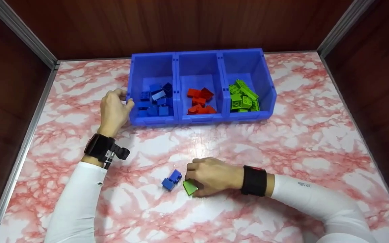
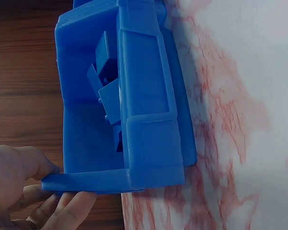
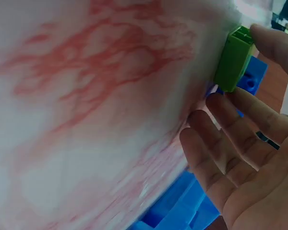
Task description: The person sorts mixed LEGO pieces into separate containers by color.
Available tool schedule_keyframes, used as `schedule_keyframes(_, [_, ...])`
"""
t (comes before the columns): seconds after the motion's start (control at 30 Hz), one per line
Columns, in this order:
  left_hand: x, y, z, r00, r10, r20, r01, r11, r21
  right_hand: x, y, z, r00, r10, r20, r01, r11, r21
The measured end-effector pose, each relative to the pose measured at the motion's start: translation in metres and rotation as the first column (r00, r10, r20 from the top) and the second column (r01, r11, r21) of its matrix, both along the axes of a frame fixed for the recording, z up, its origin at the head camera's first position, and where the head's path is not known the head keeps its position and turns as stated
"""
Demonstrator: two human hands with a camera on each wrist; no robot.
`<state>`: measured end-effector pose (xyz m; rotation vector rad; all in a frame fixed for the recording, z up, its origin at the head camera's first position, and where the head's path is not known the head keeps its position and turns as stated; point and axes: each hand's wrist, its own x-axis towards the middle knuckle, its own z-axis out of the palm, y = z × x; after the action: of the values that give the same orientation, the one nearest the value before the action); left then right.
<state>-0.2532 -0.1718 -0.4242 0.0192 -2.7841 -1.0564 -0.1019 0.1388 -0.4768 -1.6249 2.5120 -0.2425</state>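
- right hand (image 1: 211, 176) low on the desk (image 1: 282, 145), thumb & fingers pinching a small green brick (image 1: 190, 186); wrist view shows the brick (image 3: 234, 58) as a boxy hard-plastic block, hollow end up, held between thumb and fingertips (image 3: 218, 103), bottom edge touching the desk.
- blue brick (image 1: 171, 180) lies just left of the green one, on the desk, studs up, glossy plastic; not held. can't tell if the two bricks touch.
- left hand (image 1: 113, 109) at the left end of the blue bin row (image 1: 199, 57); thumb over the left wall, fingers curled round its outer side, gripping the rim. wrist view: fingers (image 2: 62, 213) under the bin's edge, thumb on top.
- bin row = 3 open-front moulded plastic bins side by side, smooth walls, at the back-centre of the desk.
- left bin holds blue bricks (image 1: 155, 99), mid bin red bricks (image 1: 199, 100), right bin green bricks (image 1: 243, 96), all loose heaps of studded blocks.
- desk top: glossy, pink-red & white marble pattern, w/ metal edge strip; dark wood-grain panels around it.
- both arms in white sleeves, black wrist straps.
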Motion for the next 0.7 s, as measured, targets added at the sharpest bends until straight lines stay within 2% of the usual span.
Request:
schedule_keyframes(0.23, [0.0,0.0,0.001,1.0,0.001,0.0,-0.001,1.0,0.003,0.005,-0.006,-0.003,0.999,0.002,-0.045,-0.002,1.0,0.004])
schedule_keyframes(0.37, [0.0,0.0,0.0,1.0,0.003,-0.003,-0.003,1.0,0.005,0.005,-0.002,-0.001,0.999,-0.034,-0.014,0.035,0.999,0.008])
schedule_keyframes(0.5, [0.0,0.0,0.0,1.0,0.001,-0.009,-0.001,1.0,0.004,-0.002,0.009,0.005,0.996,-0.092,0.0,0.092,0.995,-0.036])
schedule_keyframes(0.7, [0.0,0.0,0.0,1.0,-0.001,-0.021,0.001,1.0,0.006,-0.023,0.037,0.021,0.982,-0.149,-0.114,0.128,0.978,-0.167])
